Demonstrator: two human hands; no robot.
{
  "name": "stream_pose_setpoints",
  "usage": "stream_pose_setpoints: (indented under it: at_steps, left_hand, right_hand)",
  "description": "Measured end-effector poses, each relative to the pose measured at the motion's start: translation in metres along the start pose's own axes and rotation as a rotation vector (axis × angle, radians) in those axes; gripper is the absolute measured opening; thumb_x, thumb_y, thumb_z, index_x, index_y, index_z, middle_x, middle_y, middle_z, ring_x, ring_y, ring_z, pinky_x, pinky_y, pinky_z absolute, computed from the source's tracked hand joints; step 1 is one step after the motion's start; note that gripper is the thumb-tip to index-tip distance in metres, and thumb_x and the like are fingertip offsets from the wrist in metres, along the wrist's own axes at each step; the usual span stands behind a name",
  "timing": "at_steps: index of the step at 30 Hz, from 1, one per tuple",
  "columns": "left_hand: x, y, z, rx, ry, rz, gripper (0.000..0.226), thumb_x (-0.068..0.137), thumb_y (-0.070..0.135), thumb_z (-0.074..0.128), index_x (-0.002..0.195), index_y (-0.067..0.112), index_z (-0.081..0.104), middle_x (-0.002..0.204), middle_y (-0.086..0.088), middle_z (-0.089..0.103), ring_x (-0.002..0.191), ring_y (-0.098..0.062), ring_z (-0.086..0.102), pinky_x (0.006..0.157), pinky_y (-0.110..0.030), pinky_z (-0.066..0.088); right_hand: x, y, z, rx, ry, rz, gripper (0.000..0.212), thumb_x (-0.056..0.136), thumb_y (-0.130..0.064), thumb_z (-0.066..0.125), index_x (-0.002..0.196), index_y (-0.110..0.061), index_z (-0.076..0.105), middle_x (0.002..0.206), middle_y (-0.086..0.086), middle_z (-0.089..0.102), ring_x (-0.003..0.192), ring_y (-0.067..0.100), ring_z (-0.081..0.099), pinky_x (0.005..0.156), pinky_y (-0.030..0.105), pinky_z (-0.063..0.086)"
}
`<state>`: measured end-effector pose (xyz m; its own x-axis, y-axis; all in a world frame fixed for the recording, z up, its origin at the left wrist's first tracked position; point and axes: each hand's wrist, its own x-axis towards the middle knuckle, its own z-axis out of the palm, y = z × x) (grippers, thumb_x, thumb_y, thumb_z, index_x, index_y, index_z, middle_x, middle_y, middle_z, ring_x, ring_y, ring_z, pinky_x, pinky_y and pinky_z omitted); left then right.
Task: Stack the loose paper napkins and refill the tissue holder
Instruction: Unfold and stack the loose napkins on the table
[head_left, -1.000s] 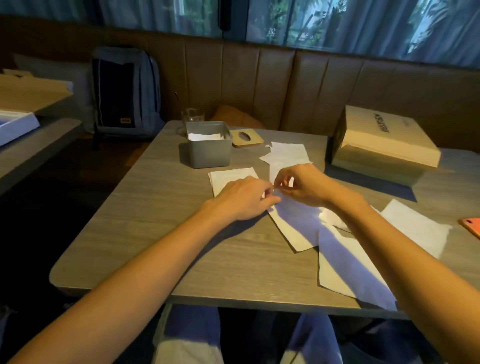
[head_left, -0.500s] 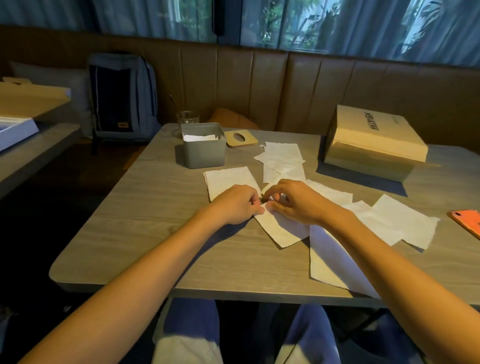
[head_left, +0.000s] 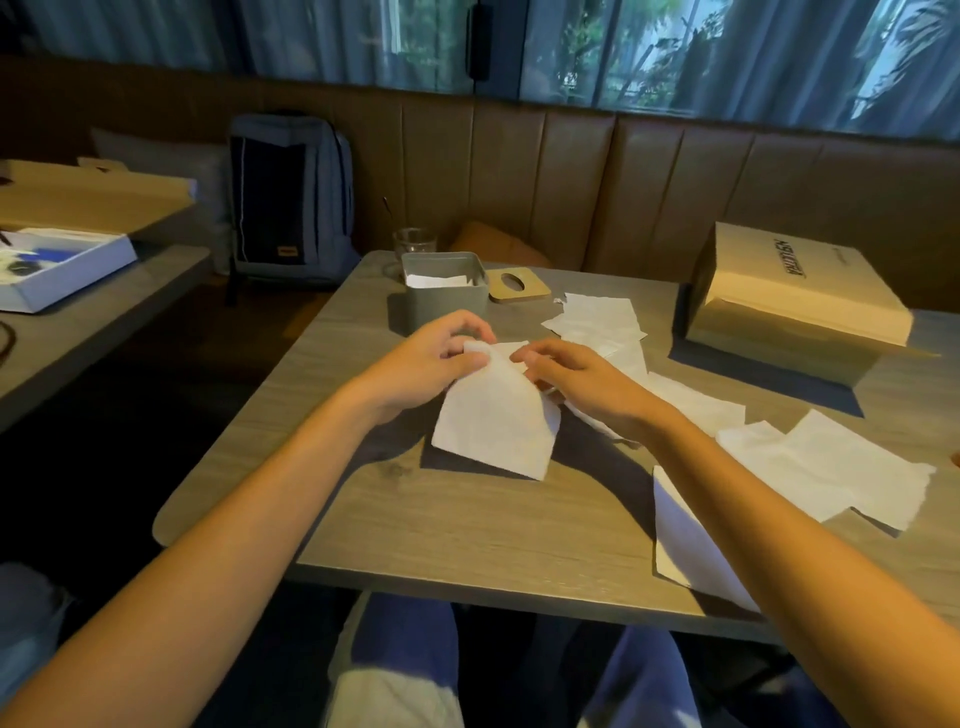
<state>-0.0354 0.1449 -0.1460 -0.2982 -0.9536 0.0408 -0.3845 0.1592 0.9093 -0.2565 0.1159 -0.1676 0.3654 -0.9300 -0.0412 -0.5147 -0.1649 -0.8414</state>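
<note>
Lifting is the change on record: the napkin that lay flat under both hands a moment ago is now raised by its far edge, its near edge trailing on the table. The inspector reads this as one sheet separated from the scatter and ready to be laid on a stack; the stacking step is in hand and the refill has not begun.

Left hand: forearm reaching forward from the lower left, wrist raised off the table. Fingers curled, thumb and fingertips pinching the napkin's upper left corner. Beyond this hand, close by, stands the holder, lid off, with a few white sheets showing inside. Whether another napkin lies flat behind the hand cannot be told; it is hidden.

Right hand: forearm entering from the lower right, crossing over a loose sheet at the table's near edge. Fingers bent, fingertips at the napkin's upper right corner. It appears to nip that corner, though the contact is partly hidden by the paper's fold. The two hands sit near each other, the sheet bowed between them.

Beyond the right hand lies the lid, just beside the holder. Further to that hand's right, loose napkins overlap in an uneven spread, and more lie well apart toward the table's right edge. Most sheets remain ungathered.
</note>
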Motion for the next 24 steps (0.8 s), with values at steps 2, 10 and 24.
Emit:
stream_pose_setpoints:
  at_steps: [2, 10, 24]
  left_hand:
    - [0.002, 0.001, -0.006, -0.043, 0.021, 0.004, 0.017, 0.105, 0.019, 0.052, 0.121, 0.025, 0.055, 0.114, -0.002, 0.069, 0.102, -0.016, 0.066, 0.076, -0.025, 0.051]
    - [0.03, -0.002, -0.01, -0.012, 0.244, 0.011, 0.019, 0.103, 0.018, 0.056, 0.121, 0.025, 0.053, 0.105, -0.001, 0.066, 0.098, -0.015, 0.062, 0.081, -0.03, 0.051]
    - [0.068, -0.039, 0.011, 0.463, 0.31, -0.068, 0.015, 0.102, 0.011, 0.056, 0.111, 0.022, 0.053, 0.116, -0.006, 0.057, 0.098, -0.02, 0.059, 0.072, -0.026, 0.05]
  right_hand:
    - [0.006, -0.006, 0.001, 0.117, -0.054, 0.044, 0.031, 0.097, -0.051, 0.052, 0.118, -0.032, 0.063, 0.11, -0.008, 0.069, 0.104, 0.015, 0.068, 0.093, 0.038, 0.057]
    - [0.034, -0.022, -0.002, 0.196, 0.294, -0.009, 0.014, 0.093, -0.035, 0.067, 0.1, -0.023, 0.07, 0.1, -0.003, 0.067, 0.098, 0.019, 0.065, 0.08, 0.029, 0.058]
    - [0.093, 0.019, 0.011, -0.509, 0.346, -0.086, 0.019, 0.098, -0.03, 0.06, 0.111, -0.019, 0.067, 0.115, 0.004, 0.07, 0.099, 0.02, 0.064, 0.088, 0.029, 0.051]
